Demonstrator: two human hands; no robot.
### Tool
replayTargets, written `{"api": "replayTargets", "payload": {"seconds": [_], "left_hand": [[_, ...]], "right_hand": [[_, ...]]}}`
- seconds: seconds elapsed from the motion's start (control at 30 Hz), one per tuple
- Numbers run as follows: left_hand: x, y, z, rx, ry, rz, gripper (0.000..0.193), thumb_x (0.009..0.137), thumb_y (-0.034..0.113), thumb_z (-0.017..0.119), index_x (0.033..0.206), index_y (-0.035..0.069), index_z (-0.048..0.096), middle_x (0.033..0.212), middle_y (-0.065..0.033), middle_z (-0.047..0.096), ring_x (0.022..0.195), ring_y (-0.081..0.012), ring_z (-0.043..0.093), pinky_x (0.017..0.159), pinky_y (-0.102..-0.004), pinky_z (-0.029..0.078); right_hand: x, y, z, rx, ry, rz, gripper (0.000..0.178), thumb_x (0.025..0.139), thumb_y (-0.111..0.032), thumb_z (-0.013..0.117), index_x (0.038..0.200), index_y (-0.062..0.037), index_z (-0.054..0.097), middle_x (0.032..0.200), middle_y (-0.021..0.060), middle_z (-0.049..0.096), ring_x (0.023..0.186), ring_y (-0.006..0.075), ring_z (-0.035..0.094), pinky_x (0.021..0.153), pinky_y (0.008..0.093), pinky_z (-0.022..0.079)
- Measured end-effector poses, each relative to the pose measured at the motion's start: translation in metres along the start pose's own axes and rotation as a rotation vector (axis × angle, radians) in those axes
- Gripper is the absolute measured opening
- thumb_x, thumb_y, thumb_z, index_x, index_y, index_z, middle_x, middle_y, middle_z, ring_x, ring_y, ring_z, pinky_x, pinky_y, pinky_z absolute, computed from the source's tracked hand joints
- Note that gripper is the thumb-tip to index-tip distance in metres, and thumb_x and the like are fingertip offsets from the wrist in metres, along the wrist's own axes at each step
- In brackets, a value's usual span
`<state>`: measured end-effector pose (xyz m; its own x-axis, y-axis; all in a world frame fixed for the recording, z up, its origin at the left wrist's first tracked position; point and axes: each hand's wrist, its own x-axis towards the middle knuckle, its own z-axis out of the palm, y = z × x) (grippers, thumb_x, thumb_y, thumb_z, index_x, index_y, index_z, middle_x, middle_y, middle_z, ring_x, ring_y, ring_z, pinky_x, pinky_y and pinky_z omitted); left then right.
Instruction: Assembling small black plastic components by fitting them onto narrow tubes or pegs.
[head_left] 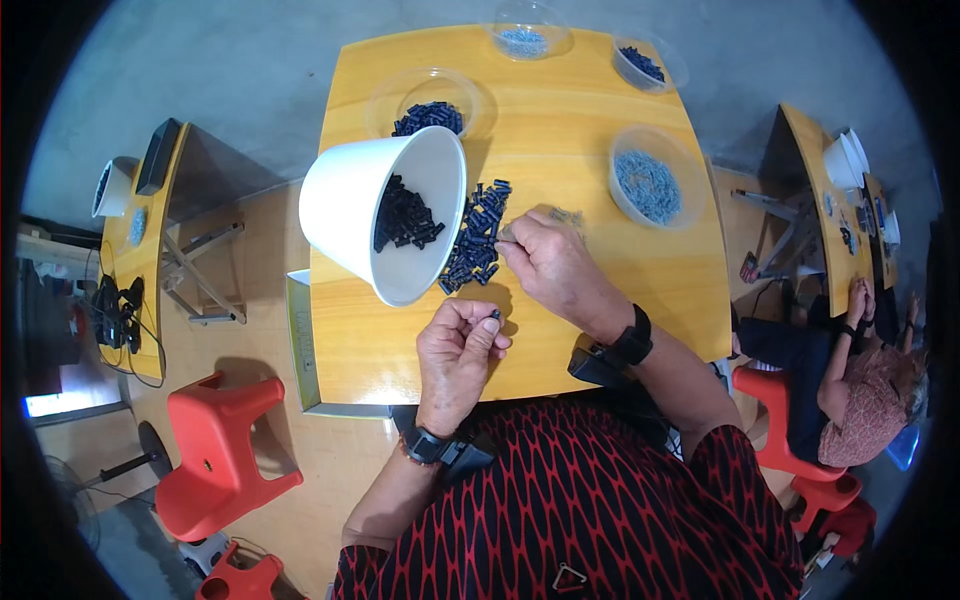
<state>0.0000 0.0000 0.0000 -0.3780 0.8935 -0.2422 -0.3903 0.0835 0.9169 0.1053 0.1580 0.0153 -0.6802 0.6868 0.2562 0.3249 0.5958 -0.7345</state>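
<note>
My left hand (456, 355) is closed in a pinch near the table's front edge, with a small dark cylindrical piece (494, 314) showing at the thumb tip. Farther right, my right hand (556, 268) is closed too, fingertips together beside a heap of small black cylindrical pieces (476, 238). Whatever those fingertips hold is hidden or too small to tell. Just beyond this hand lie a few tiny metallic bits (570, 216). A white tub (345, 205) rests tipped on its side left of the heap, its mouth facing right, with more black pieces (405, 215) inside.
On the wooden table (560, 130) stand clear bowls: one with black pieces (430, 118), one with silvery parts (648, 187), and two at the far edge (524, 42). Red stools (215, 450) flank me. At right, a person (870, 400) sits by another table (835, 220).
</note>
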Motion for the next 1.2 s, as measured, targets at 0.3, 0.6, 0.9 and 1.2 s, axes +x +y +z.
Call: {"api": "replayTargets", "payload": {"seconds": [0.3, 0.6, 0.9, 1.2], "left_hand": [[0.0, 0.003, 0.0, 0.028, 0.019, -0.022, 0.008, 0.096, 0.004, 0.061, 0.102, 0.0, 0.057, 0.089, -0.0045, 0.065, 0.069, -0.0091, 0.063, 0.063, -0.0226, 0.054], [0.001, -0.002, -0.001, 0.049, 0.026, 0.035, 0.01, 0.099, 0.008, 0.059, 0.105, 0.001, 0.055, 0.086, -0.0038, 0.063, 0.07, -0.0093, 0.061, 0.062, -0.023, 0.053], [0.001, 0.006, 0.001, 0.079, 0.003, -0.01, 0.01, 0.099, 0.01, 0.058, 0.105, 0.002, 0.055, 0.086, -0.0024, 0.061, 0.068, -0.0068, 0.057, 0.058, -0.0205, 0.048], [0.001, 0.006, 0.002, 0.038, 0.028, 0.019, 0.01, 0.099, 0.008, 0.059, 0.105, 0.001, 0.056, 0.08, -0.0027, 0.061, 0.065, -0.006, 0.056, 0.057, -0.0204, 0.048]], "right_hand": [[-0.003, 0.002, -0.001, -0.126, -0.061, -0.023, 0.014, 0.087, -0.009, 0.061, 0.081, 0.003, 0.057, 0.079, 0.0206, 0.058, 0.075, 0.0408, 0.061, 0.066, 0.0491, 0.049], [-0.025, -0.011, -0.014, -0.322, -0.183, -0.082, 0.01, 0.087, -0.007, 0.058, 0.086, 0.002, 0.053, 0.079, 0.0191, 0.057, 0.074, 0.0386, 0.061, 0.066, 0.0457, 0.05], [-0.045, -0.02, -0.02, 0.534, -0.27, 0.296, 0.01, 0.095, -0.006, 0.056, 0.097, 0.0038, 0.058, 0.087, 0.0137, 0.065, 0.074, 0.0204, 0.065, 0.067, 0.0337, 0.052], [-0.041, -0.023, -0.015, 0.763, -0.235, 0.364, 0.01, 0.094, -0.002, 0.058, 0.102, 0.0035, 0.061, 0.088, 0.0048, 0.064, 0.075, 0.0095, 0.061, 0.07, 0.0253, 0.053]]}}
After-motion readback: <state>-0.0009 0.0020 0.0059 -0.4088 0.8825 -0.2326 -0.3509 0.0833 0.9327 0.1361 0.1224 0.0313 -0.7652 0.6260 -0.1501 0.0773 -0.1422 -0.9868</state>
